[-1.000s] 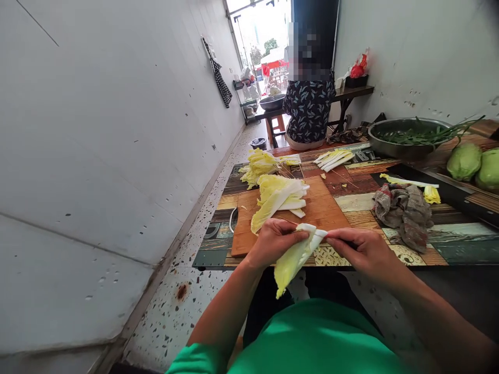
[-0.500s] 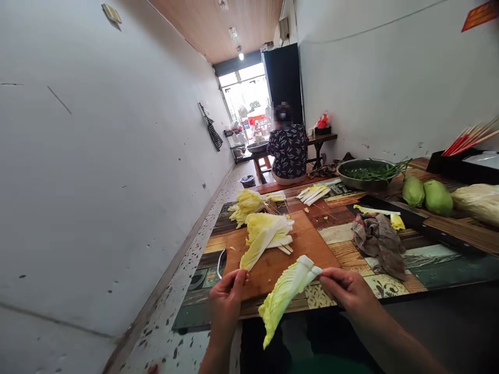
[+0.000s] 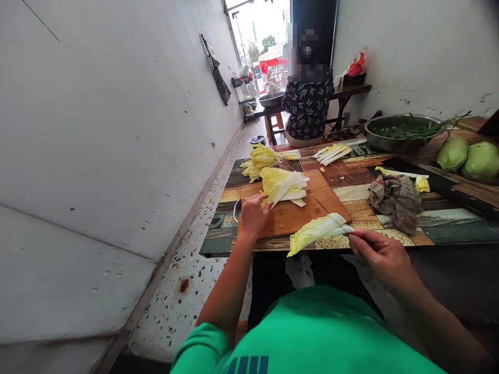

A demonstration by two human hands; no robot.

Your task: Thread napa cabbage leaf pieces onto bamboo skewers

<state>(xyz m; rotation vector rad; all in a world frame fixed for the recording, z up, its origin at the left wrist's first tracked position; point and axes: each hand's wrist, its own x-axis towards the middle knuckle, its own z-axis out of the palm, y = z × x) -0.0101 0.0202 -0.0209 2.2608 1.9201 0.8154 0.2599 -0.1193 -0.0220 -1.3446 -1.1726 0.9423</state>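
Observation:
My right hand [image 3: 384, 254] pinches a folded napa cabbage leaf [image 3: 317, 231] by its white stem end. The leaf sticks out to the left over the table's near edge, its yellow-green frilly end lowest. My left hand [image 3: 254, 212] is over the left part of the wooden cutting board [image 3: 286, 223], thumb and fingers apart. Its fingertips are at the edge of a pile of pale cabbage leaves [image 3: 284, 183]; whether they touch it I cannot tell. A thin dark stick or line shows on the board right of the pile.
Behind the board lie more leaves [image 3: 259, 160] with thin skewers, and a bunch of leaves [image 3: 332, 154]. To the right are a crumpled rag [image 3: 397, 202], a large knife [image 3: 460, 189], a metal bowl [image 3: 403, 143] of greens and green gourds [image 3: 483, 162]. A person [image 3: 307, 106] sits beyond.
My left hand has moved forward to the leaf pile, and its fingers have parted. The leaf in my right hand now lies flatter. The view has tilted down.

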